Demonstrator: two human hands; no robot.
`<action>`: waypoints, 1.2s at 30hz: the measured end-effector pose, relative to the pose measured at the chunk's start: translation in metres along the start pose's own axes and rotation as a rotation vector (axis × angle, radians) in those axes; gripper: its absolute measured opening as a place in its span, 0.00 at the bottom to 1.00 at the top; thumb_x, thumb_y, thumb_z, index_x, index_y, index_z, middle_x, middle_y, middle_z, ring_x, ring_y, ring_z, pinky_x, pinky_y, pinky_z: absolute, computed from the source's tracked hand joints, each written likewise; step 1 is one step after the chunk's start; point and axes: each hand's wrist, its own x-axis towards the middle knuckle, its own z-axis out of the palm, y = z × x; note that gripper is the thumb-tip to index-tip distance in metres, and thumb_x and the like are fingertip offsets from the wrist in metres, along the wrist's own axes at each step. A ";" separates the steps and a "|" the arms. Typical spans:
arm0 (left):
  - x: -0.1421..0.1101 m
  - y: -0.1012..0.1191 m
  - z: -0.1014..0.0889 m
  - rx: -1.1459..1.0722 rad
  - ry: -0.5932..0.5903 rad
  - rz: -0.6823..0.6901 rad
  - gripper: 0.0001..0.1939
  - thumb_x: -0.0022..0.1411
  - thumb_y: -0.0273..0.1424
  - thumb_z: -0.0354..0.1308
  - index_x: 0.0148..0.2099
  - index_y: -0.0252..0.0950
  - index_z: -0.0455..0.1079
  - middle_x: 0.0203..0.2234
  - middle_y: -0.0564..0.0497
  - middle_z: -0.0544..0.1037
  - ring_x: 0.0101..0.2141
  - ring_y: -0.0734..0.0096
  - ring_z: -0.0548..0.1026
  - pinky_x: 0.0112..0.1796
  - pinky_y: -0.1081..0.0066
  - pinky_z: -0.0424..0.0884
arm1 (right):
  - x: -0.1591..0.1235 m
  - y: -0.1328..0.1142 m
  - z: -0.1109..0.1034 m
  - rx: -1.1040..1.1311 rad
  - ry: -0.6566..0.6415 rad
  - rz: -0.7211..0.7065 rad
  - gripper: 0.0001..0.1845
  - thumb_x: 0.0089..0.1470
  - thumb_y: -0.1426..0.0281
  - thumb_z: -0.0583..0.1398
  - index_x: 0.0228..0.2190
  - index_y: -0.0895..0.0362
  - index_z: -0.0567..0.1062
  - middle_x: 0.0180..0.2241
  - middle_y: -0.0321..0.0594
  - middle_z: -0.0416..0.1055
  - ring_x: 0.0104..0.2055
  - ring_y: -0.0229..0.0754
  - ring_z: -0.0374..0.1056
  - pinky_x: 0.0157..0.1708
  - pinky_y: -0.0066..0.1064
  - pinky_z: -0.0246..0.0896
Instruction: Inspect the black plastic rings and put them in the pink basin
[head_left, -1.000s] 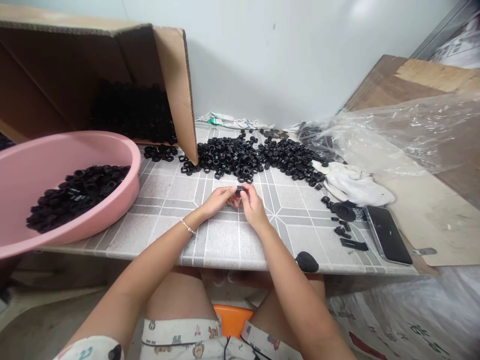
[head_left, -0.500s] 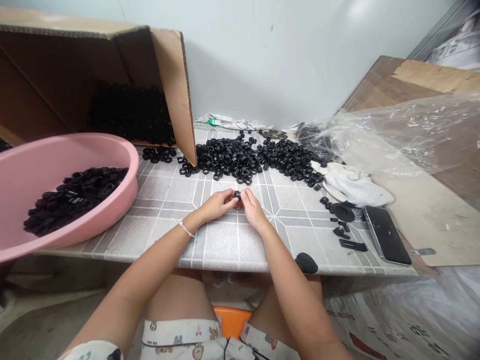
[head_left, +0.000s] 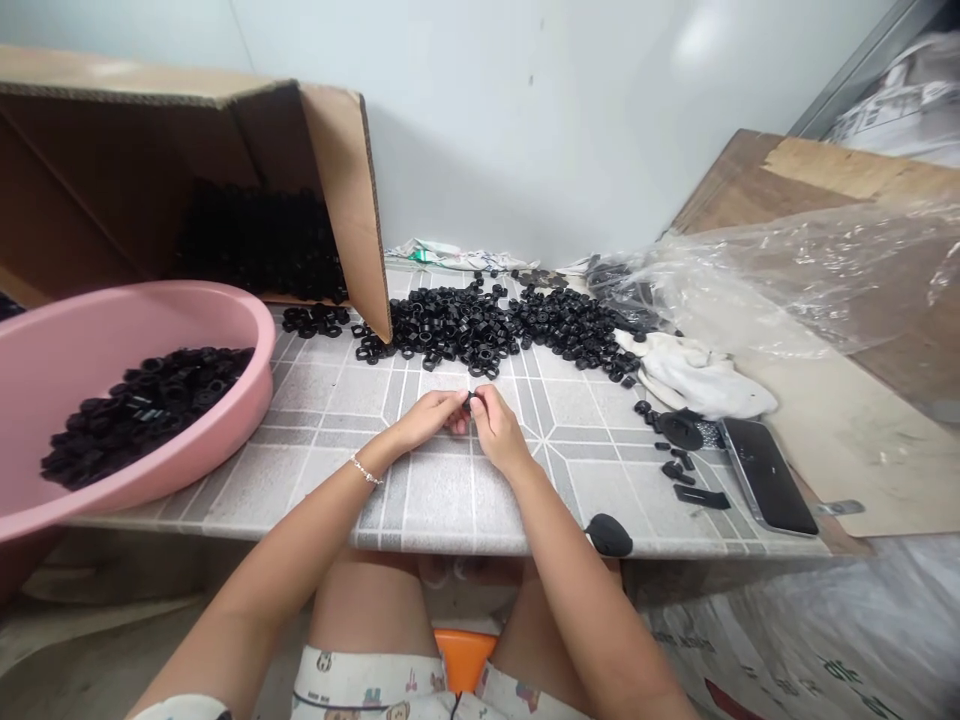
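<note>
While both forearms reach forward over the grey-and-white patterned tablecloth, the person's two bare hands meet to the right of the large pink plastic basin, and the step in hand looks to be fingertip work on one small black plastic part. That part sits between the hands, well to the right of the basin and just nearer the person than the long loose heap of black ring-shaped plastic pieces, which also lies to the basin's right. From here, I judge, the next move calls for a light, steady pinch with both hands close together, since so small a part could easily slip. The left hand, on the side toward the basin, is nearly closed, its thumb and fingertips drawn together on the part. The right hand, farther from the basin, has its thumb and forefinger pinched at the part's other side, with little gap between them. Because the fingers hide most of it, I cannot tell the part's exact shape, nor whether it is one piece or two.
</note>
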 end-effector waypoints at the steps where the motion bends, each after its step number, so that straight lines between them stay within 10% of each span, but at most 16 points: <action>1: 0.000 0.000 0.000 -0.005 -0.025 0.009 0.30 0.60 0.55 0.47 0.28 0.32 0.67 0.20 0.49 0.73 0.24 0.73 0.69 0.31 0.70 0.65 | 0.000 0.000 0.000 -0.011 -0.001 -0.004 0.13 0.63 0.59 0.45 0.35 0.53 0.63 0.32 0.37 0.65 0.35 0.42 0.64 0.37 0.34 0.57; 8: -0.001 0.002 0.002 0.036 -0.039 0.084 0.23 0.63 0.50 0.47 0.31 0.34 0.64 0.25 0.50 0.71 0.29 0.71 0.69 0.35 0.70 0.66 | 0.001 -0.002 0.002 0.002 0.032 0.022 0.14 0.64 0.60 0.44 0.31 0.52 0.61 0.29 0.35 0.63 0.32 0.41 0.62 0.35 0.33 0.55; 16: -0.001 -0.004 0.005 0.673 0.199 0.340 0.14 0.65 0.41 0.49 0.37 0.36 0.65 0.31 0.47 0.71 0.34 0.63 0.68 0.40 0.64 0.65 | 0.004 0.008 0.009 0.076 0.067 0.070 0.19 0.63 0.56 0.42 0.25 0.52 0.58 0.27 0.35 0.60 0.31 0.41 0.59 0.34 0.33 0.54; 23: -0.002 -0.009 0.000 0.910 0.149 0.561 0.10 0.67 0.32 0.48 0.43 0.34 0.68 0.36 0.42 0.72 0.41 0.58 0.68 0.44 0.58 0.64 | 0.007 0.007 0.016 0.433 0.015 0.320 0.25 0.57 0.46 0.46 0.26 0.54 0.64 0.25 0.35 0.63 0.29 0.40 0.61 0.30 0.32 0.58; 36: 0.011 -0.004 -0.003 -0.169 0.470 0.235 0.20 0.52 0.33 0.65 0.46 0.35 0.67 0.43 0.45 0.76 0.44 0.67 0.74 0.49 0.65 0.68 | 0.020 0.017 -0.002 0.682 0.169 0.434 0.34 0.49 0.35 0.42 0.24 0.53 0.61 0.17 0.30 0.56 0.18 0.35 0.57 0.23 0.30 0.58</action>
